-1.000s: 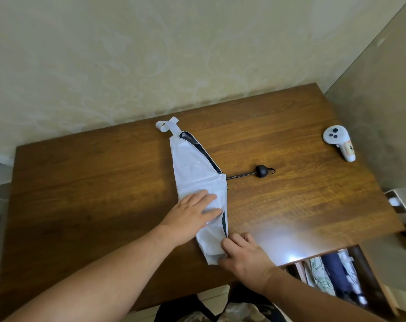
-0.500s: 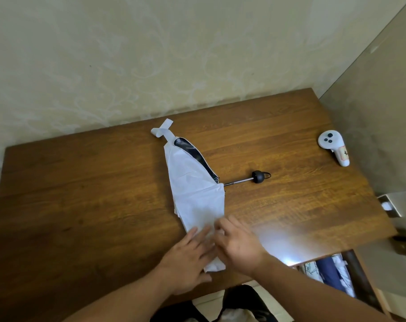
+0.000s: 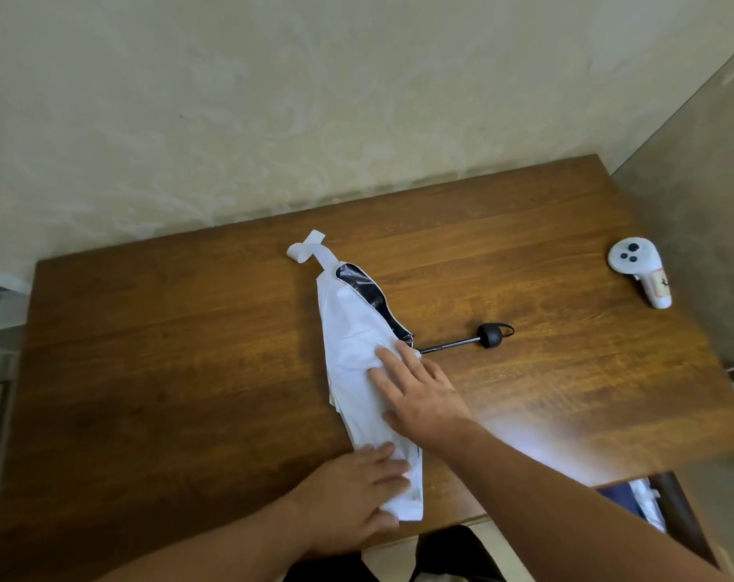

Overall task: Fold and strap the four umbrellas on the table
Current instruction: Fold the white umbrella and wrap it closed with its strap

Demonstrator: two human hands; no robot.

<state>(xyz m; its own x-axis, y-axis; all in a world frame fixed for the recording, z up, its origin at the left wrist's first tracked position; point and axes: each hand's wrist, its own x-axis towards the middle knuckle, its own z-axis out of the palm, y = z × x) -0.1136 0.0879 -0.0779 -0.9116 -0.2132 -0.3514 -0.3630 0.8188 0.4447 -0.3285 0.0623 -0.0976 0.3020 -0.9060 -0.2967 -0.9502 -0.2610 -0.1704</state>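
A white umbrella [image 3: 356, 342] with a black lining lies flattened on the brown wooden table [image 3: 168, 350], running from the back centre toward the front edge. Its white strap [image 3: 306, 250] curls at the far end. Its thin metal shaft ends in a black knob handle [image 3: 490, 336] pointing right. My left hand [image 3: 356, 493] presses flat on the canopy's near end by the table's front edge. My right hand [image 3: 419, 392] lies flat with straight fingers on the canopy's middle, beside the shaft.
A white handheld controller [image 3: 640, 268] lies at the table's far right. Below the table's right front corner, a bin holds patterned and dark blue fabric [image 3: 633, 497]. A pale wall runs behind the table.
My right hand has slid from the canopy's near end up to its middle. My left hand stays pressing on the near end. The view has shifted slightly.
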